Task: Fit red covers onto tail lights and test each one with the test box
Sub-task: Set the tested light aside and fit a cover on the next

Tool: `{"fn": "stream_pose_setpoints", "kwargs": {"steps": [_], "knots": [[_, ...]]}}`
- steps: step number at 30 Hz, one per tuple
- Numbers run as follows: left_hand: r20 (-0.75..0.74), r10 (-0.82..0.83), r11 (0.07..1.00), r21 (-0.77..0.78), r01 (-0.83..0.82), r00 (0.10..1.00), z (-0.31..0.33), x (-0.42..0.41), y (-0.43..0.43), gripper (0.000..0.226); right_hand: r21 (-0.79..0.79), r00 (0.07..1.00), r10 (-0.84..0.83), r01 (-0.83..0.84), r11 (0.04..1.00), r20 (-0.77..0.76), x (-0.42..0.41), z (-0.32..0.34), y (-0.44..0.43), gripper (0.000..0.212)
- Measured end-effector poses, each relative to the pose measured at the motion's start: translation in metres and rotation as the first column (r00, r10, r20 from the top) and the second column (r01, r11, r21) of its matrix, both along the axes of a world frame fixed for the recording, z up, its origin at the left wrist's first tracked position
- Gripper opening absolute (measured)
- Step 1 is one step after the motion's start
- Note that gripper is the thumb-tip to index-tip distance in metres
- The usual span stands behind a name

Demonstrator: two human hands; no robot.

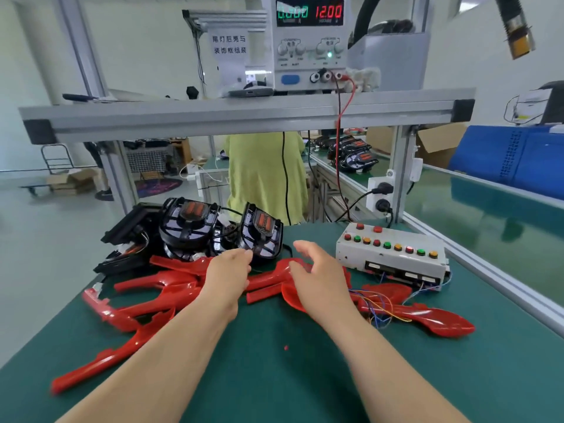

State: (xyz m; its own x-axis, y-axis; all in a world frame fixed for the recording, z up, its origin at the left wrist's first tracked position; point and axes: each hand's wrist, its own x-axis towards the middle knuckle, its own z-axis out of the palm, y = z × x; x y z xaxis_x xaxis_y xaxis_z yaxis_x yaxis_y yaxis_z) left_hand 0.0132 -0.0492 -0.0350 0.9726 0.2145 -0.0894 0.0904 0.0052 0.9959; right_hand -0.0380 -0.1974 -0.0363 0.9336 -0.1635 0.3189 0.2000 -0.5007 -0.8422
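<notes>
Several red covers (171,288) lie scattered across the green bench, one more red cover (427,315) at the right under loose wires. Behind them stand black tail lights (189,227), one tail light (262,233) upright just beyond my fingers. The white test box (393,254) with coloured buttons sits at the right. My left hand (227,274) hovers over the red covers, fingers loosely curled, holding nothing. My right hand (317,270) is spread above a red cover in the middle, empty too.
A power supply (309,41) reading 12.00 stands on the aluminium shelf (244,114) above the bench. Red and black leads hang down to the test box. A person in a yellow-green top (265,175) stands beyond the bench. A conveyor runs along the right.
</notes>
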Motion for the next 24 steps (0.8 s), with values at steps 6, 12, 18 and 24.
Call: {"fn": "stream_pose_setpoints", "kwargs": {"steps": [6, 12, 18, 24], "knots": [[0.035, 0.087, 0.988, 0.125, -0.091, 0.996, -0.010, 0.033, 0.013, 0.029, -0.079, 0.998, 0.024, -0.028, 0.996, -0.051, 0.005, -0.015, -0.006, 0.043], [0.027, 0.071, 0.815, 0.575, -0.074, 0.997, 0.007, 0.060, 0.011, 0.055, -0.092, 0.996, 0.027, -0.035, 0.995, -0.085, 0.006, -0.019, -0.004, 0.044], [-0.121, 0.093, 0.627, 0.778, 0.036, 0.988, 0.018, 0.083, 0.001, 0.069, -0.034, 0.995, 0.014, -0.017, 0.999, -0.102, 0.005, -0.019, -0.004, 0.042], [-0.172, 0.054, 0.529, 0.840, 0.118, 0.984, 0.022, 0.094, 0.004, 0.032, -0.004, 0.993, 0.007, -0.008, 1.000, -0.120, 0.006, -0.019, -0.008, 0.041]]}}
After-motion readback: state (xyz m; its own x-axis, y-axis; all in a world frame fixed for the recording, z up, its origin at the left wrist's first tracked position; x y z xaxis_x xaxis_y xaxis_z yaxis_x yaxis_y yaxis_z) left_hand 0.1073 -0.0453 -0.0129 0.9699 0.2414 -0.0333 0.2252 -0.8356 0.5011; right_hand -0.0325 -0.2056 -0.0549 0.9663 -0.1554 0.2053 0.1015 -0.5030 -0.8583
